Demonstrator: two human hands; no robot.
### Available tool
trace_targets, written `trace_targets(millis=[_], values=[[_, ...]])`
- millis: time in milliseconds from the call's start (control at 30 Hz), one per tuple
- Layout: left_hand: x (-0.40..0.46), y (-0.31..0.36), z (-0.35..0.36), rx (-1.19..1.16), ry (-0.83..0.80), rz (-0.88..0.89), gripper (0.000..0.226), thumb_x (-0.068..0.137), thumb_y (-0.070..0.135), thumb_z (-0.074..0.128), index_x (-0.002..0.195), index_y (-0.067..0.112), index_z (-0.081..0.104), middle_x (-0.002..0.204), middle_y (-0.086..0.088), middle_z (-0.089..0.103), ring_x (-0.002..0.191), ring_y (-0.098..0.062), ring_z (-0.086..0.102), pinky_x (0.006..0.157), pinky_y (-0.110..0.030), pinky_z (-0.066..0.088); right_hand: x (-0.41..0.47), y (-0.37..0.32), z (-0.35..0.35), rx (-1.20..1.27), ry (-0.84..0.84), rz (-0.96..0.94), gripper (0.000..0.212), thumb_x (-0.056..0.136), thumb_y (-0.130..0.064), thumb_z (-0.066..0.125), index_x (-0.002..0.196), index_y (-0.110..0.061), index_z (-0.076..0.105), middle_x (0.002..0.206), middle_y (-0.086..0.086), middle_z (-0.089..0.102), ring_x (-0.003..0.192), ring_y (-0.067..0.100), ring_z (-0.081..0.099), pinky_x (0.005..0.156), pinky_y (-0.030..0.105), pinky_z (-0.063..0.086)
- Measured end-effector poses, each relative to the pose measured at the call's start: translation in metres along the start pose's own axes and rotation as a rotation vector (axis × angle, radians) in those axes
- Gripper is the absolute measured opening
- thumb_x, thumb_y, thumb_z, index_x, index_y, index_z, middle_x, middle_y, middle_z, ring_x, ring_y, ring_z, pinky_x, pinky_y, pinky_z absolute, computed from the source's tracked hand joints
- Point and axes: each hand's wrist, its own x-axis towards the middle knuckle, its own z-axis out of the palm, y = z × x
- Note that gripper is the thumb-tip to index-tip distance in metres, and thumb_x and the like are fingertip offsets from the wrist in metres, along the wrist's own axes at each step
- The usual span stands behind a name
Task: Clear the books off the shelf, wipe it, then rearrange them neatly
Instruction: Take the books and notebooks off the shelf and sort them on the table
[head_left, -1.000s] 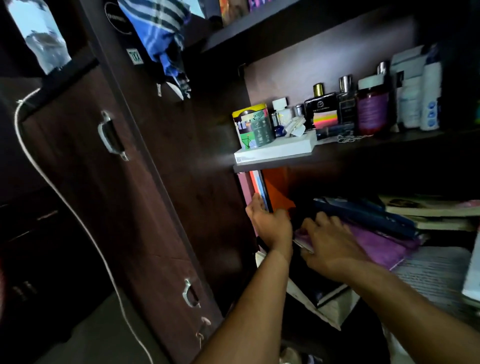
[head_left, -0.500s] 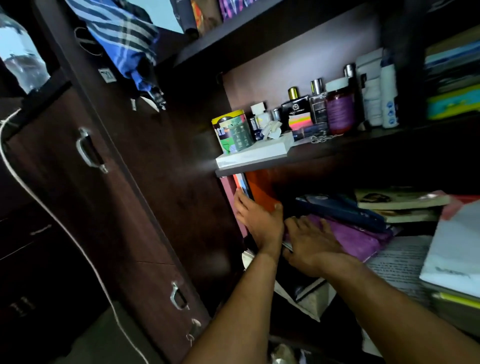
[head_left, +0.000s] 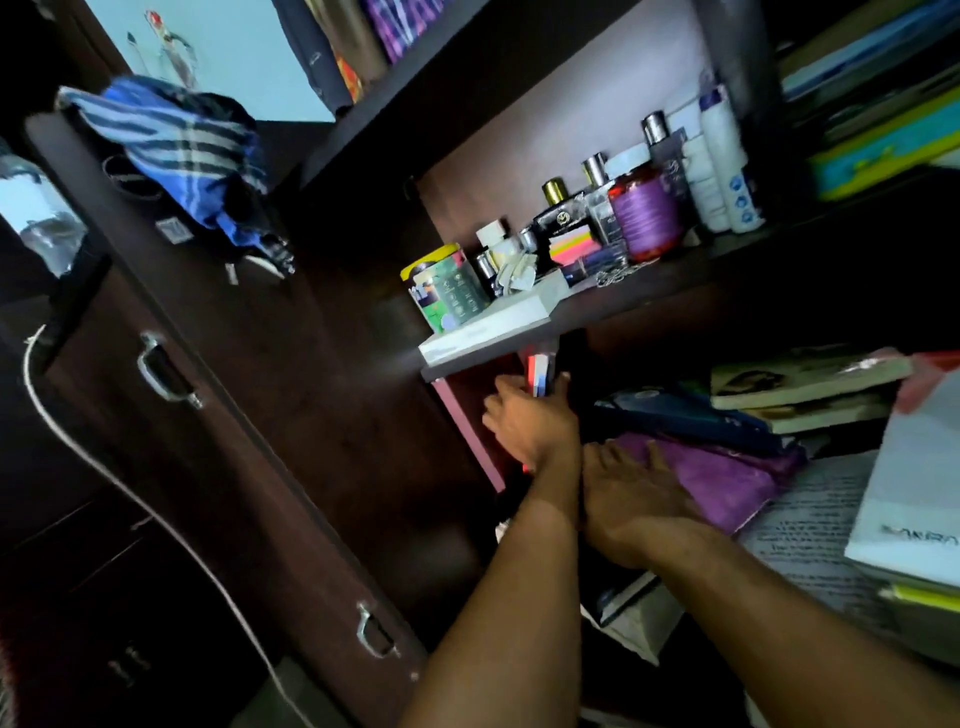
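Books fill the dim lower shelf. Left hand (head_left: 532, 421) grips upright thin books (head_left: 540, 373) at the far left; right hand (head_left: 631, 493) lies flat, open, on a soft purple-covered book (head_left: 727, 478). Thin, floppy: probably best pinched near the spines.

A few upright books (head_left: 540, 375) at the left end of the lower shelf are being gripped by the left hand (head_left: 532, 423); the purple book (head_left: 722, 480) lying flat is being pressed by the right hand (head_left: 631, 499), fingers spread; bottles and a purple jar (head_left: 644, 213) are being kept on the upper shelf (head_left: 649, 288); a blue striped cloth (head_left: 171, 140) is being hung over the cupboard door (head_left: 218, 415).
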Motion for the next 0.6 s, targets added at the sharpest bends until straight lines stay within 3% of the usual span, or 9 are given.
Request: trace_targets(millis=[133, 300, 433, 600], values=[[-0.001, 0.004, 0.013, 0.087, -0.125, -0.02, 0.071, 0.088, 0.036, 0.074, 0.146, 0.015, 0.039, 0.138, -0.012, 0.056, 0.128, -0.035, 0.055, 0.1, -0.051, 0.043, -0.003, 0.004, -0.002, 0.033, 0.0, -0.014, 0.072, 0.1, -0.041, 0.044, 0.159, -0.012, 0.014, 0.167, 0.006, 0.02, 0.156, 0.022, 0.01, 0.124, 0.055, -0.003], [0.01, -0.007, -0.013, 0.196, -0.299, 0.199, 0.045, 0.088, 0.04, 0.074, 0.124, 0.016, 0.063, 0.122, -0.015, 0.069, 0.116, -0.039, 0.063, 0.091, -0.044, 0.051, -0.006, 0.004, -0.003, -0.016, 0.014, -0.04, 0.075, 0.101, -0.045, 0.045, 0.16, -0.014, 0.013, 0.169, 0.003, 0.014, 0.156, 0.02, 0.006, 0.124, 0.055, -0.002], [0.009, -0.019, -0.04, 0.138, -0.472, 0.405, 0.054, 0.073, 0.051, 0.077, 0.122, 0.029, 0.07, 0.111, 0.002, 0.077, 0.107, -0.022, 0.071, 0.092, -0.04, 0.056, -0.007, 0.006, -0.004, 0.002, 0.021, -0.041, 0.072, 0.101, -0.044, 0.046, 0.16, -0.016, 0.016, 0.168, 0.001, 0.016, 0.156, 0.019, 0.007, 0.125, 0.052, -0.001], [-0.005, -0.005, -0.086, -0.063, -0.458, 0.594, 0.05, 0.077, 0.056, 0.073, 0.121, 0.035, 0.067, 0.111, 0.013, 0.075, 0.101, -0.003, 0.07, 0.091, -0.036, 0.057, -0.004, 0.006, -0.003, 0.001, 0.071, -0.032, 0.06, 0.098, -0.044, 0.052, 0.152, -0.026, 0.035, 0.162, -0.003, 0.031, 0.152, 0.019, 0.021, 0.125, 0.051, 0.003]])
